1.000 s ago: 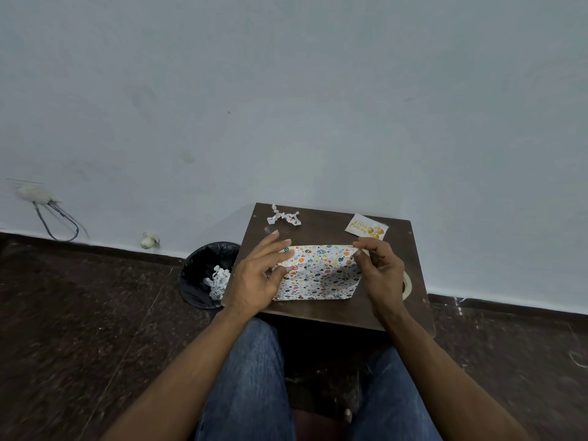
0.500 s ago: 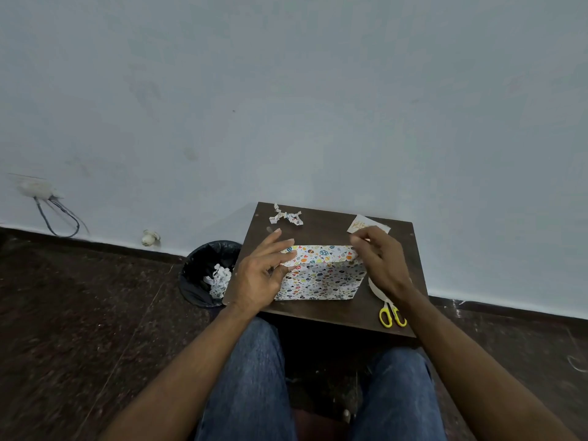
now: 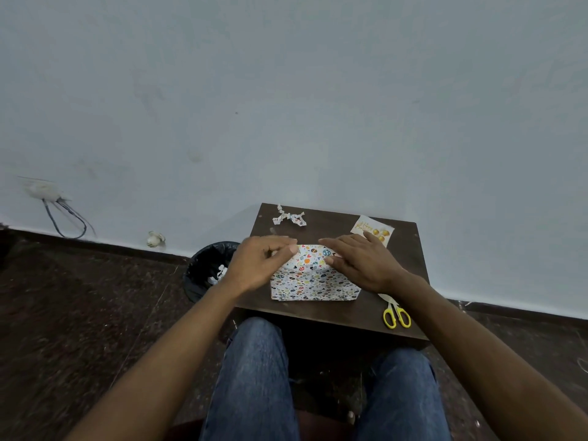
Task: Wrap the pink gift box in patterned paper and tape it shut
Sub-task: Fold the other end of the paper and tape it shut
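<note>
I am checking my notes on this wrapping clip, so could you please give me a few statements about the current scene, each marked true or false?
1. Both hands are on the wrapped box. True: the left hand pinches the paper at the top edge, and the right hand lies flat on it.
2. The scissors have red handles. False: the handles are yellow.
3. The scissors lie at the near right of the table. True.
4. The greeting card sits at the far left corner. False: it is at the far right; a crumpled paper scrap is at the far left.
5. The bin stands on the table. False: it stands on the floor, left of the table.
</note>
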Motion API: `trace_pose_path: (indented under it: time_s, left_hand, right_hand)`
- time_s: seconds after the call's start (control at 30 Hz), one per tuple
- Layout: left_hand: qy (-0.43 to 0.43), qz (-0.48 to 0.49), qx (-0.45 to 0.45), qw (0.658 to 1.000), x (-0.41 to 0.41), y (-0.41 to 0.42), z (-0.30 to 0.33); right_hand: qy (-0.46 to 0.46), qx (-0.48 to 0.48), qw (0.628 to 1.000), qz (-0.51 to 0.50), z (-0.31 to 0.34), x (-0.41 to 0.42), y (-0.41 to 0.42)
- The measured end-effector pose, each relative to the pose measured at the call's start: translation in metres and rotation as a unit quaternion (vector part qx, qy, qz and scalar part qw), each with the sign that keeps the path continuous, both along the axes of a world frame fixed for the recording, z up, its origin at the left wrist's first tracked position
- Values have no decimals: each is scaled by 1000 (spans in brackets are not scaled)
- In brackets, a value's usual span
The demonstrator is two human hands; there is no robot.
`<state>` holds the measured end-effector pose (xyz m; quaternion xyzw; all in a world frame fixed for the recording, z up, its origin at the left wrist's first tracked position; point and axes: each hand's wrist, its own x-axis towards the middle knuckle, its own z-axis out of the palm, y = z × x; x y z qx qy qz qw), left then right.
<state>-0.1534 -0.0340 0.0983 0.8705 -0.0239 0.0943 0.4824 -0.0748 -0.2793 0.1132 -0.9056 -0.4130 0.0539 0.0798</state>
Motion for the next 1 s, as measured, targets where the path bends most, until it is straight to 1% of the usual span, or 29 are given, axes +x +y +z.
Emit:
trace_pose_path:
  time_s: [0.03, 0.1, 0.17, 0.27, 0.37, 0.43, 0.5, 0.53, 0.63, 0.73, 0.9, 1.0]
  left_hand:
    - [8, -7, 53, 999, 4, 1, 6]
    - [47, -69, 176, 981, 12, 2, 14]
    - [78, -129, 248, 957, 17, 3, 17]
    - [87, -159, 267, 946, 16, 5, 19]
    - [85, -159, 281, 943, 11, 7, 15]
    - [70, -148, 256, 953, 10, 9, 8]
    - [59, -131, 191, 971, 7, 8, 1]
    - [53, -117, 163, 978, 5, 7, -2]
    - [39, -80, 107, 990, 1, 3, -9]
    - [50, -58, 49, 996, 0, -3, -11]
    - [55, -8, -14, 998, 0, -12, -11]
    - [34, 22, -54, 998, -2, -20, -12]
  right_hand:
    - [-1, 1, 1000, 2, 0, 0, 0]
    - [-4, -2, 1000, 9, 2, 1, 1]
    - [-8, -4, 1000, 14, 2, 1, 2]
    - [-29, -3, 999, 20, -1, 0, -1]
    - [-14, -2, 999, 33, 0, 4, -3]
    - [34, 48, 998, 13, 0, 4, -6]
    - [78, 124, 988, -42, -2, 0, -11]
    - [83, 151, 983, -64, -4, -3, -13]
    - [83, 194, 972, -100, -11, -12, -13]
    - [81, 249, 957, -125, -14, -16, -9]
    - [135, 320, 920, -184, -18, -14, -4]
    - [166, 375, 884, -225, -21, -14, 1]
